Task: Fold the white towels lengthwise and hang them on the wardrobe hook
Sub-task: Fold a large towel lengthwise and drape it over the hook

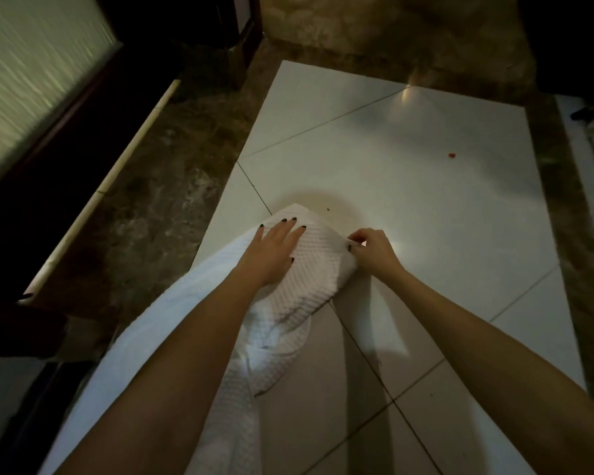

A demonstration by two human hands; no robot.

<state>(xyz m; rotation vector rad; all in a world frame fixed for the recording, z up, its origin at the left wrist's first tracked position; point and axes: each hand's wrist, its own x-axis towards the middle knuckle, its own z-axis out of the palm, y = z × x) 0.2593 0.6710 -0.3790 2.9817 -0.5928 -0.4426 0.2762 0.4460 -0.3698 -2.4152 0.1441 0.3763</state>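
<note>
Head view: left hand [276, 250] spread flat on towel [318, 272], right hand [374, 250] pinching its right edge. I'd expect the fold to skew if that pinch slips.

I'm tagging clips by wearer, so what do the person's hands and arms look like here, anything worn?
Both forearms are bare, with no sleeves in view. The left hand and right hand have nails painted dark, near black. No watch, bracelet, ring or glove shows.
</note>
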